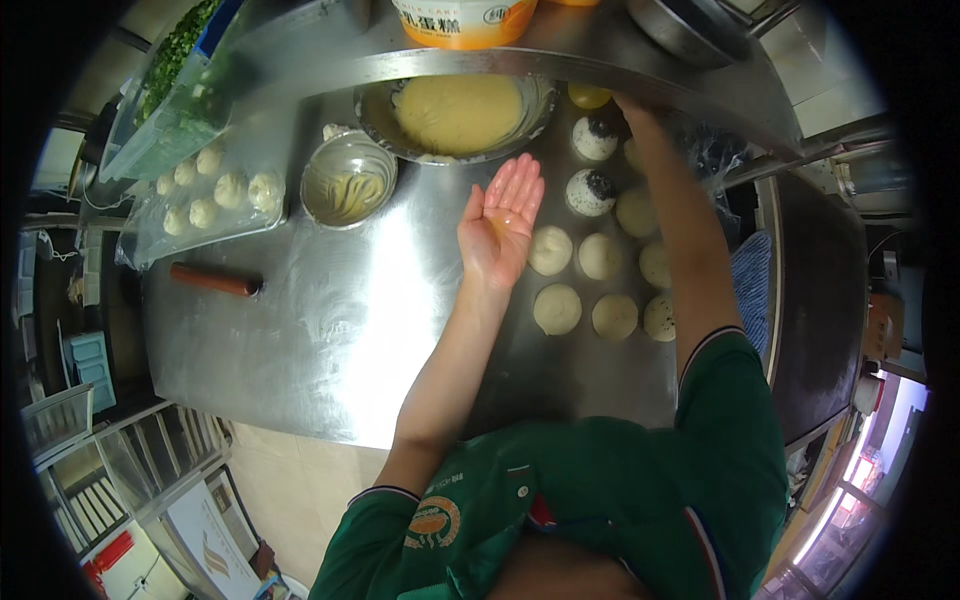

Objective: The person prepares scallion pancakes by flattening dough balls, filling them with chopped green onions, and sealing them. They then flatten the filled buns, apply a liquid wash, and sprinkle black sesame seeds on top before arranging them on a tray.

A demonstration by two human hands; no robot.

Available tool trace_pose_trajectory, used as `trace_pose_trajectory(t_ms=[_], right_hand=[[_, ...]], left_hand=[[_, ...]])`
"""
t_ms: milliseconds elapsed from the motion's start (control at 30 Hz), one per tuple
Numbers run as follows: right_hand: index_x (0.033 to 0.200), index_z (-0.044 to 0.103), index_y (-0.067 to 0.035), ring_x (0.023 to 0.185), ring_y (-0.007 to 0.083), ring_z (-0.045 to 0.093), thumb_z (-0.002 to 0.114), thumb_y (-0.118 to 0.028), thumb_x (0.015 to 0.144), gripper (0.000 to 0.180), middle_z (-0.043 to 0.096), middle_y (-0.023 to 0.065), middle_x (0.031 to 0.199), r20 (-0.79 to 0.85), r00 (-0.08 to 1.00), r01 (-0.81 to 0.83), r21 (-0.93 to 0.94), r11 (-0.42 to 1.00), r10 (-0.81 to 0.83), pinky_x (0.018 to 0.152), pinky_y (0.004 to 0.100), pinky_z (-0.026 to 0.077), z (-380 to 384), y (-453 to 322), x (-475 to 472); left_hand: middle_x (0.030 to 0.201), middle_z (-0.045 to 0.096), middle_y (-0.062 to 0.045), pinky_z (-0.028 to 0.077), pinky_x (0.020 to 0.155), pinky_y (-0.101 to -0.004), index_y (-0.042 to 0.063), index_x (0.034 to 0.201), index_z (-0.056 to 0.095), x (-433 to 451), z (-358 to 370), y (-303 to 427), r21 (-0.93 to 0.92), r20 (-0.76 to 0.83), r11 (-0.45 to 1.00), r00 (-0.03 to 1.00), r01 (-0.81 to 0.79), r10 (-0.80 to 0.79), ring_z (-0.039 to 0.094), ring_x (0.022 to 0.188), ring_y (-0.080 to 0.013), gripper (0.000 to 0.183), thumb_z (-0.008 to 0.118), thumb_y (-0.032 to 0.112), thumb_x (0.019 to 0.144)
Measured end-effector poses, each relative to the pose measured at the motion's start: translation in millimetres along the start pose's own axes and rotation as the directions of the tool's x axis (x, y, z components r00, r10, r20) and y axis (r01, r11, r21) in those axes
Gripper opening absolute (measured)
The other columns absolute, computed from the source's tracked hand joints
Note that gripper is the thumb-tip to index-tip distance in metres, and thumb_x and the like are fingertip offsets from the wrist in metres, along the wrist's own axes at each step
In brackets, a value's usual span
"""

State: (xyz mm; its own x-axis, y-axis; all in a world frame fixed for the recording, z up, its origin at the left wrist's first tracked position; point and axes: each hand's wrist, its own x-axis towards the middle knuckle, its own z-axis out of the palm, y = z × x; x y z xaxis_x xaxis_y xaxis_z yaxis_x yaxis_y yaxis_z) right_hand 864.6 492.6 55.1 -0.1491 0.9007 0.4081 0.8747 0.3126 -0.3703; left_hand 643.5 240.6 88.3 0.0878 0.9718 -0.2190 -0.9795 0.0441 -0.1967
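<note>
My left hand is held palm up above the steel worktable, its fingers stretched out. A small pool of shiny yellowish liquid, like oil, lies in its palm. My right arm reaches forward under the steel shelf edge, which hides most of my right hand. Beside that hand is a yellow round thing, partly covered by the shelf. Several round dough pieces sit in rows right of my left hand. Two white dough balls there carry black seeds on top.
A large bowl of pale yellow batter stands under the shelf. Left of it are a smeared metal bowl, a plastic-covered tray of dough balls, a brown rolling pin and a tub of chopped greens. A blue cloth lies right.
</note>
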Motion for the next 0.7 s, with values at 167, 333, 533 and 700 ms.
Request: trace_pose_trajectory(t_ms=[167, 333, 533, 700], right_hand=[[0.136, 0.045, 0.000, 0.124, 0.0244, 0.046, 0.043, -0.043, 0.098, 0.056, 0.049, 0.0142, 0.135, -0.113, 0.911, -0.198, 0.724, 0.661, 0.397, 0.106, 0.0359, 0.035, 29, -76, -32], [0.153, 0.015, -0.005, 0.146, 0.0202, 0.015, 0.027, -0.057, 0.100, 0.075, 0.016, 0.0074, 0.159, 0.423, 0.876, -0.372, 0.898, -0.237, 0.230, 0.118, 0.0347, 0.013, -35, -177, -175], [0.150, 0.023, -0.003, 0.143, 0.0214, 0.024, 0.027, -0.045, 0.104, 0.062, 0.026, 0.0104, 0.156, 0.533, 0.737, -0.318, 0.816, -0.483, 0.415, 0.117, 0.0358, 0.017, -34, -136, -206], [0.136, 0.046, -0.001, 0.125, 0.0294, 0.051, 0.042, -0.025, 0.101, 0.043, 0.055, 0.0167, 0.134, 0.157, 0.925, -0.266, 0.917, 0.297, 0.345, 0.106, 0.0334, 0.038, -54, -10, -133]], left_hand=[[0.146, 0.037, -0.023, 0.033, 0.113, -0.0456, -0.008, 0.136, 0.039, 18, -2, 8, 0.322, 0.082, 0.930, 0.984, -0.176, 0.158, 0.037, 0.137, -0.0332, 0.054, 0.025, 0.034, 0.105], [0.157, 0.018, -0.018, 0.007, 0.119, -0.0361, -0.001, 0.149, 0.024, 46, -18, -45, 0.816, 0.497, -0.324, 0.867, -0.478, -0.029, 0.009, 0.148, -0.0290, 0.061, 0.027, 0.039, 0.104], [0.157, 0.014, -0.021, 0.009, 0.119, -0.0375, -0.004, 0.148, 0.021, 46, -67, -76, 0.755, 0.419, -0.396, 0.849, -0.522, -0.321, 0.009, 0.147, -0.0330, 0.063, 0.034, 0.036, 0.102], [0.157, 0.018, -0.021, 0.012, 0.118, -0.0439, -0.003, 0.149, 0.019, -10, -47, -58, 0.544, 0.270, -0.644, 0.839, -0.537, -0.471, 0.013, 0.146, -0.0337, 0.069, 0.044, 0.037, 0.099]])
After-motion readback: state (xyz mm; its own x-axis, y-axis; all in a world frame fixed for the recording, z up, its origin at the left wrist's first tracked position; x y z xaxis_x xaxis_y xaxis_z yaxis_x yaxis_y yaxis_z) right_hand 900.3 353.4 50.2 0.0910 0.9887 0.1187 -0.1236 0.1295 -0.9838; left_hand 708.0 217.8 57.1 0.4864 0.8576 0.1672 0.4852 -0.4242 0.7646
